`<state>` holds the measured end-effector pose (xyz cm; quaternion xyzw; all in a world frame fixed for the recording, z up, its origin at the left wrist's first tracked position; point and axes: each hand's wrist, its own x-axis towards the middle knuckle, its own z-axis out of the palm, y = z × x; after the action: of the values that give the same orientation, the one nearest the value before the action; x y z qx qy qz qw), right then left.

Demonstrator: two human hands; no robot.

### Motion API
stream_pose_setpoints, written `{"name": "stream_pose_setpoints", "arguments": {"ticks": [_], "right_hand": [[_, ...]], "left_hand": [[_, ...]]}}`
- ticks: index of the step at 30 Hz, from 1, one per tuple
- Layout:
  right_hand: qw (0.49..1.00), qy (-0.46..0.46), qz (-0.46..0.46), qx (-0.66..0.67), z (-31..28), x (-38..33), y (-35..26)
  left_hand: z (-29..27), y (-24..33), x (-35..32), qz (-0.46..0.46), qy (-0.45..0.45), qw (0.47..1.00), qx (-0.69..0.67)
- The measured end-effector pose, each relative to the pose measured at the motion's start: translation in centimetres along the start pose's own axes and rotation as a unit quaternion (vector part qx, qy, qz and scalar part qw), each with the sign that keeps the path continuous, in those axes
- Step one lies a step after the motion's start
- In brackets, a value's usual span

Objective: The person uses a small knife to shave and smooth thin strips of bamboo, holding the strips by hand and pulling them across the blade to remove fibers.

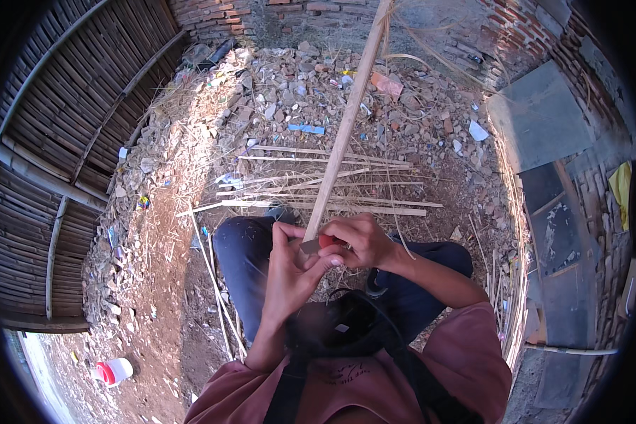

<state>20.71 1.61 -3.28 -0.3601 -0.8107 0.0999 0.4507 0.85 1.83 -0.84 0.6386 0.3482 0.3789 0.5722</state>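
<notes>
A long pale bamboo strip (pixel 348 120) runs from my hands up toward the brick wall at the top. My left hand (pixel 290 272) grips its near end, thumb pressed against the strip. My right hand (pixel 357 240) is closed on a knife with a red handle (pixel 326 242), its grey blade (pixel 309 246) set against the strip's end beside my left thumb. Both hands sit above my knees in dark trousers.
Several split bamboo strips (pixel 325 191) lie on the dirt beyond my knees. Rubble and brick pieces (pixel 297 85) cover the ground farther off. A woven bamboo wall (pixel 63 141) stands at left, grey slabs (pixel 544 120) at right, a red-capped white bottle (pixel 113 370) at lower left.
</notes>
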Motion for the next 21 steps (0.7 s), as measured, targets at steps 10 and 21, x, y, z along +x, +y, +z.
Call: {"name": "stream_pose_setpoints", "arguments": {"ticks": [10, 21], "right_hand": [[0.999, 0.014, 0.016, -0.046, -0.3, 0.4, -1.1], [0.993, 0.046, 0.002, -0.104, -1.0, 0.6, -1.6]], "left_hand": [[0.5, -0.9, -0.1, 0.028, 0.01, 0.999, -0.037], [0.7, 0.8, -0.2, -0.003, 0.042, 0.996, 0.084]]}}
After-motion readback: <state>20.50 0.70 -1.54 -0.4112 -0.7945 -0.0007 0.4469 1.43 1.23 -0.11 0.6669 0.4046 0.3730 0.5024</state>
